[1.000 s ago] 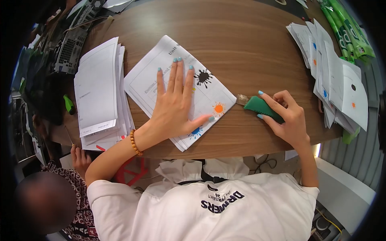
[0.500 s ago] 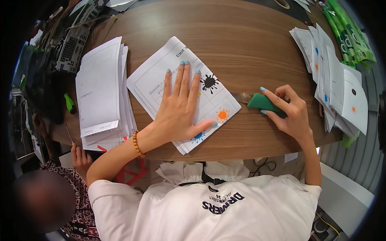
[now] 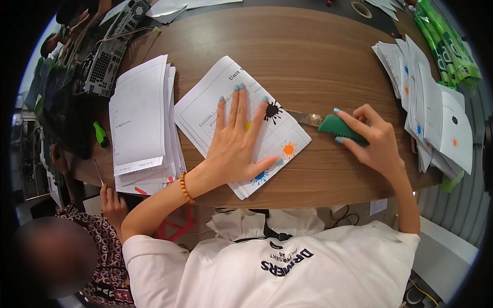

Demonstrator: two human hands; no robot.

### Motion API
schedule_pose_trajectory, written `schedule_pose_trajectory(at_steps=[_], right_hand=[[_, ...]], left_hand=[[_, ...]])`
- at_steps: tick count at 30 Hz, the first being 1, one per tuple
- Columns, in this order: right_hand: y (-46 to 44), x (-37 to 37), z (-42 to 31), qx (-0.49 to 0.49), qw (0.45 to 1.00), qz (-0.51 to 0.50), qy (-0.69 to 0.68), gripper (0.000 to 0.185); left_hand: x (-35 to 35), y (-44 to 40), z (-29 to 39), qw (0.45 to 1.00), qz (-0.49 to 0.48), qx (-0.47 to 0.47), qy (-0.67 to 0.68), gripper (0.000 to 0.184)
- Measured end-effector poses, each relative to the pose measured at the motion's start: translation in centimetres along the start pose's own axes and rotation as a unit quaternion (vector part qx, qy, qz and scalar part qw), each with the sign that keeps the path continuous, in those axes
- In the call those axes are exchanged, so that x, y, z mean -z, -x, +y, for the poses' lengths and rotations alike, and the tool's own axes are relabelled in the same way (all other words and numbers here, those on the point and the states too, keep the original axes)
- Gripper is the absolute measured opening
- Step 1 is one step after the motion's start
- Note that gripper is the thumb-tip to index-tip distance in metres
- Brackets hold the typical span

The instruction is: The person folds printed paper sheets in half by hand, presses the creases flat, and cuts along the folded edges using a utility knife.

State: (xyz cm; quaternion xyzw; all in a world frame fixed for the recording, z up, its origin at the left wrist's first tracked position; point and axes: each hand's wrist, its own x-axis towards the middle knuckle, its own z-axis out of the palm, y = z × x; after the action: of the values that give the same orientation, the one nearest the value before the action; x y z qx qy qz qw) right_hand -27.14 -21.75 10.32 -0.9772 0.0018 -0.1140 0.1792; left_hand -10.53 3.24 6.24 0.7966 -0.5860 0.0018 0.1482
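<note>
A folded printed worksheet (image 3: 208, 108) with colored ink splats lies tilted on the wooden table. My left hand (image 3: 236, 141) presses flat on it, fingers stretched out and thumb apart. My right hand (image 3: 372, 136) grips the green handle of a knife (image 3: 339, 128) between thumb and fingers. The worn metal blade points left, its tip at the right edge of the worksheet. Whether the tip lies inside the fold or just beside it, I cannot tell.
A stack of folded sheets (image 3: 139, 113) lies at the left, beside a small green tool (image 3: 100, 134). More folded worksheets (image 3: 436, 120) and green packages (image 3: 452, 51) are at the right. A tape roll (image 3: 361, 9) lies at the back. Another person's hand (image 3: 112, 204) is at lower left.
The view has shifted a little, moving most things right and down. More of the knife blade shows, and it slants more against the worksheet's edge. My left hand stays on the paper.
</note>
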Motion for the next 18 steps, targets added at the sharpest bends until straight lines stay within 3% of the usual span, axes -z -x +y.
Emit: schedule_pose_trajectory(at_steps=[7,9,12,18], right_hand=[[-0.9,-2.1,-1.0,0.009,0.999,0.034,-0.02,0.049],[-0.7,-1.7,-0.6,0.016,0.999,0.03,-0.032,0.049],[-0.3,-1.1,-0.5,0.006,1.0,-0.007,-0.017,0.05],[-0.4,-2.0,-0.6,0.012,0.999,0.042,-0.014,0.051]], left_hand=[[0.3,-0.1,0.2,0.998,-0.037,-0.026,-0.046,0.096],[0.3,0.0,0.1,0.998,-0.047,-0.019,0.027,0.099],[0.4,-0.1,0.3,0.998,-0.05,-0.032,0.024,0.102],[0.4,-0.1,0.4,0.998,-0.051,-0.026,0.007,0.104]])
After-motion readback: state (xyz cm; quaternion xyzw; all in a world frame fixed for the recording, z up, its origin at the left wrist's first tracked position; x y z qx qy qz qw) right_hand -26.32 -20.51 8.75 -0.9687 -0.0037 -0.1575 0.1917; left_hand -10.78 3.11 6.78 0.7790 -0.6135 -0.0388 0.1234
